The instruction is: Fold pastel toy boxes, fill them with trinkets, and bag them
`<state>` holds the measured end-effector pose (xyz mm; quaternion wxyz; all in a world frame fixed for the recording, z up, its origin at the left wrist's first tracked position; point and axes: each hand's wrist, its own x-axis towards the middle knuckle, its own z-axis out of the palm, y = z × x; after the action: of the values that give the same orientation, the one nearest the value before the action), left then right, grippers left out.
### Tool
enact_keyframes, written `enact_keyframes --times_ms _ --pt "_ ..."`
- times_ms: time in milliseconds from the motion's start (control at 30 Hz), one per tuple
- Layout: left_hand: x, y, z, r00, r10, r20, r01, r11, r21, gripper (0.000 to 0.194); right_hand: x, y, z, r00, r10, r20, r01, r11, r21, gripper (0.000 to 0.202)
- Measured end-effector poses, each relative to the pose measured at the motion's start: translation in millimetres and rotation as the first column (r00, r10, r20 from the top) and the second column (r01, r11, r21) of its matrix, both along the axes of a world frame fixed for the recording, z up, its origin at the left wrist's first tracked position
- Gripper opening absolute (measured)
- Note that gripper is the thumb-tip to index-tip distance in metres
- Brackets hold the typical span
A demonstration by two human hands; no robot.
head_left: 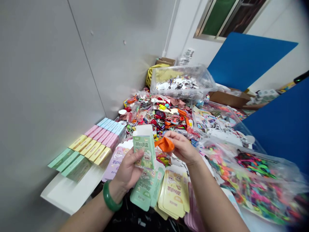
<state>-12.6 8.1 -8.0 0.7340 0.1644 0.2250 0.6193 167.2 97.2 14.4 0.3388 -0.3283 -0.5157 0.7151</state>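
My left hand (130, 169) is closed around a small green carton (146, 145) with a cartoon figure on its front. The carton stands roughly upright with its top flap raised. Just to its right, my right hand (182, 146) pinches a limp orange balloon (165, 145) close to the carton's side. Flat green cartons (145, 190) lie below my left hand. Beside them is a stack of flat yellow cartons (174, 193), and purple ones (116, 161) lie to the left.
Rows of made-up boxes (93, 145) in several colours stand on a white tray (70, 193) by the grey wall. Small toys (159, 112) are heaped ahead. Behind them is a clear bin (183, 87). Plastic bags of colourful pieces (260, 180) lie right, near blue panels (251, 61).
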Motion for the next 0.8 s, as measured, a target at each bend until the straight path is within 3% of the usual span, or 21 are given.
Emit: enact_keyframes --times_ms 333,600,800 --pt "-4.2 -9.7 -14.7 0.989 0.111 -0.102 -0.113 0.993 -0.014 0.042 -2.8 -31.5 -28.7 0.999 -0.029 0.018 0.031 0.994 -0.105 0.030" --pt "-6.6 -6.7 -11.5 0.970 0.209 -0.126 -0.209 0.978 0.011 0.043 -5.3 -38.0 -26.8 0.998 0.000 0.069 0.001 1.000 -0.009 0.026" --pt "-6.9 -7.0 -9.4 0.977 0.175 -0.124 -0.175 0.985 0.011 0.037 -2.3 -42.0 -15.7 0.968 -0.140 0.207 0.119 0.987 0.108 0.027"
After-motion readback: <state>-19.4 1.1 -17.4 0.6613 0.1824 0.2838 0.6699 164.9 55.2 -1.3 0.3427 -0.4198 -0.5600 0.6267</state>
